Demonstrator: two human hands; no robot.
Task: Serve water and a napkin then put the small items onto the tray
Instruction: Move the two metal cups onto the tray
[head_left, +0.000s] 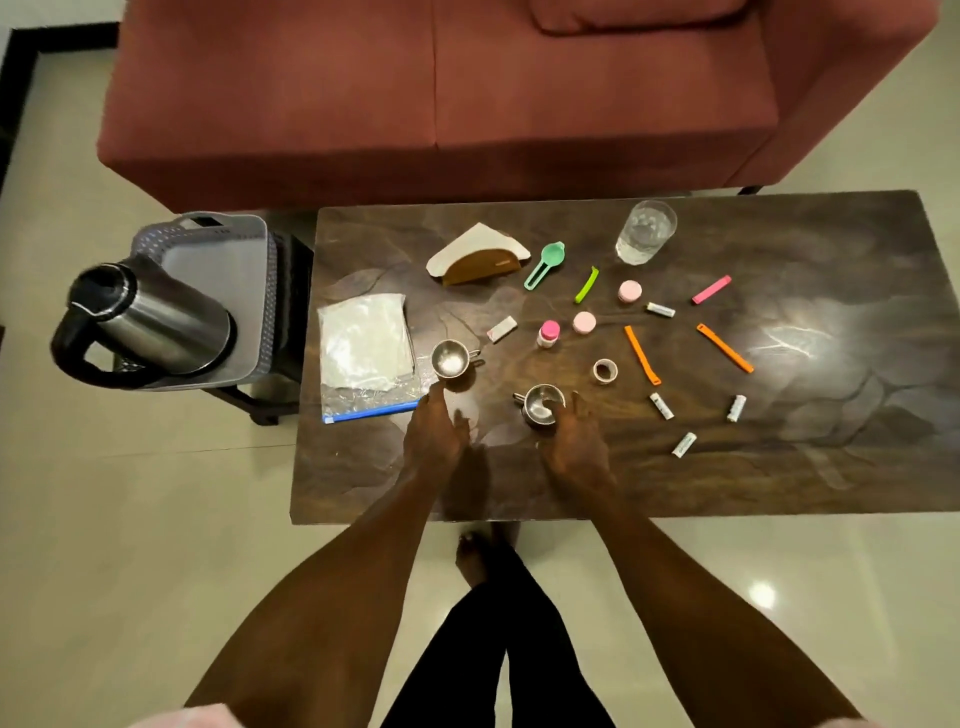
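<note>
Head view: red sofa (436, 88) filled the upper frame; the dark table (779, 441) lay below it. At left, a kettle (150, 322) sat on the grey tray (244, 244). Left hand (434, 436), fingers extended, rested near one steel cup (451, 358). Right hand (574, 441) gripped a second steel cup (543, 402). Glass (645, 231) held water at upper centre-right, napkin holder (480, 257) to its left, and small items lay scattered between.

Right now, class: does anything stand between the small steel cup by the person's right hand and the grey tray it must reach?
Yes. The tray sits off the table's left end, largely filled by the kettle. Between it and the cup beside the right hand lie the left hand, a second steel cup and the plastic bag.
</note>
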